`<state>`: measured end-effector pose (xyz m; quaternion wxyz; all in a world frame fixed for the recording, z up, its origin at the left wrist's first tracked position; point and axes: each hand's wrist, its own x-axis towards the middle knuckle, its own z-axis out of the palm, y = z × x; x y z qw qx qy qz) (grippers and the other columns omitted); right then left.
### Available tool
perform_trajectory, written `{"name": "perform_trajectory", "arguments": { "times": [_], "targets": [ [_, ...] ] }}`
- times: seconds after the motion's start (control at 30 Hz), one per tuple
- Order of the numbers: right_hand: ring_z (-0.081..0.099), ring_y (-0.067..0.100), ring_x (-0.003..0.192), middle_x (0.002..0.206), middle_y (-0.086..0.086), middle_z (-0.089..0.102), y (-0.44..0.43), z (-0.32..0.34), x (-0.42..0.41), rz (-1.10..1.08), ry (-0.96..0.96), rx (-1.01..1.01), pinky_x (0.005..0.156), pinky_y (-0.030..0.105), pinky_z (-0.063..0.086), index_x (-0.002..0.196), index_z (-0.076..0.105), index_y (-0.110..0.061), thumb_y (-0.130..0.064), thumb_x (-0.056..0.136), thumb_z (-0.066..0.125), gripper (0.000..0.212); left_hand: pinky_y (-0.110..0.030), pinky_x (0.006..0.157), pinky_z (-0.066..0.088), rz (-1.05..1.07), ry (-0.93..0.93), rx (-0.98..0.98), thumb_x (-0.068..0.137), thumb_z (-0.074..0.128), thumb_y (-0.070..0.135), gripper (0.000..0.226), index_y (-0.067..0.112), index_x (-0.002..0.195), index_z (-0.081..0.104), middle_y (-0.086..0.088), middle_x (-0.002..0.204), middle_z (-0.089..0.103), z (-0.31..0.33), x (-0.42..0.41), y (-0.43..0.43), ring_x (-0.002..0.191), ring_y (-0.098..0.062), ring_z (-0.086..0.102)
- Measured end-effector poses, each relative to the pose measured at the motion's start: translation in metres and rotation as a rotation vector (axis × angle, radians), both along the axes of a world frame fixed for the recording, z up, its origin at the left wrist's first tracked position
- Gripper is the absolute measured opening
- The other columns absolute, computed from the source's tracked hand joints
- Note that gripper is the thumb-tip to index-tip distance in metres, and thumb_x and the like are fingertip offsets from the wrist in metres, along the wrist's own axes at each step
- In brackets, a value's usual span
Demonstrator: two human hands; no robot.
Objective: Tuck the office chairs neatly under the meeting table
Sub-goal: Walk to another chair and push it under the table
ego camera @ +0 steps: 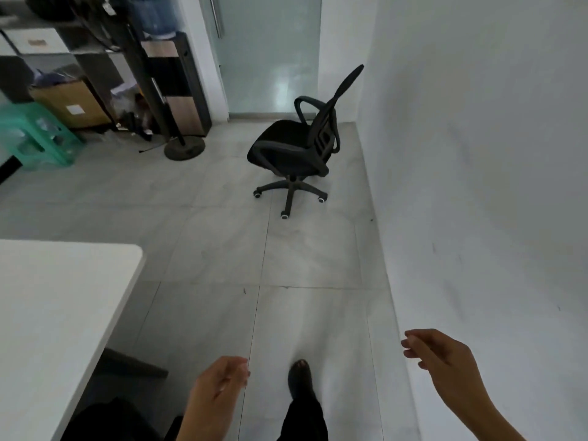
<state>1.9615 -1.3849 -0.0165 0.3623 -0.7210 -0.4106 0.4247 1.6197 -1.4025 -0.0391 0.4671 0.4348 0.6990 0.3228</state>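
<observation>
The left grip (219, 393) and right grip (445, 358) hang low at the bottom of the view, each with fingers loosely curled and holding nothing. A dark shoe (300, 380) is set forward on the grey floor tiles between them.

To the left, the corner of the white meeting bench (63, 297) juts into view. A dark shape shows under its edge, but whether that is a chair already pushed in or part of the frame cannot be told.

The black mesh-backed office chair (292, 144) stands on its castors well apart from the bench. It is near the white wall (477, 154), in front of the frosted glass door (270, 58), with its seat turned toward the cluttered shelving and the green plastic stool (35, 135).

By my reading this chair is untouched, so its part of the task is all still to do. It needs reaching, taking by the backrest or armrests, rolling across the tiles, turning to face the bench, and sliding under.
</observation>
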Motion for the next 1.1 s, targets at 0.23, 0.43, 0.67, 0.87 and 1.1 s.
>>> {"name": "perform_trajectory", "arguments": {
  "times": [0.23,0.43,0.67,0.87,1.1],
  "targets": [
    [0.072,0.011,0.069,0.075,-0.004,0.076,0.17,0.034,0.025,-0.11,0.007,0.084,0.069,0.037,0.053,0.085,0.072,-0.016,-0.008,0.088,0.062,0.013,-0.017,0.057,0.048,-0.141,0.012,0.091,0.079,0.062,0.025,0.016,0.04,0.076,0.067,-0.004,0.075,0.074,0.042,0.035,0.213,0.064,-0.013,0.067],
    [0.072,0.014,0.069,0.073,-0.001,0.076,0.28,0.024,0.043,-0.163,0.041,0.078,0.059,0.031,0.054,0.083,0.072,-0.015,-0.004,0.087,0.063,0.015,-0.02,0.062,0.05,-0.257,0.049,0.141,0.086,0.063,0.016,0.014,0.027,0.078,0.067,-0.002,0.079,0.073,0.061,0.073,0.353,0.073,-0.015,0.069],
    [0.072,0.013,0.069,0.073,-0.004,0.076,0.452,-0.001,0.099,-0.161,0.049,0.062,0.065,0.038,0.054,0.084,0.072,-0.016,-0.006,0.088,0.063,0.014,-0.022,0.061,0.05,-0.184,0.036,0.093,0.085,0.062,0.01,0.02,0.025,0.074,0.068,-0.004,0.077,0.074,0.041,0.118,0.502,0.069,-0.018,0.068],
    [0.072,0.011,0.068,0.076,-0.006,0.076,0.63,0.024,0.127,-0.045,0.046,0.141,0.069,0.036,0.054,0.086,0.071,-0.018,-0.007,0.088,0.062,0.014,-0.025,0.065,0.052,-0.167,0.064,0.121,0.086,0.061,0.013,0.02,0.03,0.079,0.068,-0.002,0.079,0.074,0.058,0.159,0.639,0.069,-0.014,0.068],
    [0.071,0.008,0.071,0.078,-0.003,0.075,0.786,0.025,0.128,0.097,-0.004,0.149,0.064,0.029,0.055,0.089,0.07,-0.022,-0.011,0.089,0.061,0.014,-0.02,0.07,0.051,-0.18,0.034,0.115,0.089,0.058,0.022,0.01,0.028,0.084,0.064,0.002,0.08,0.07,0.056,0.2,0.779,0.076,-0.007,0.066]
  ]
}}
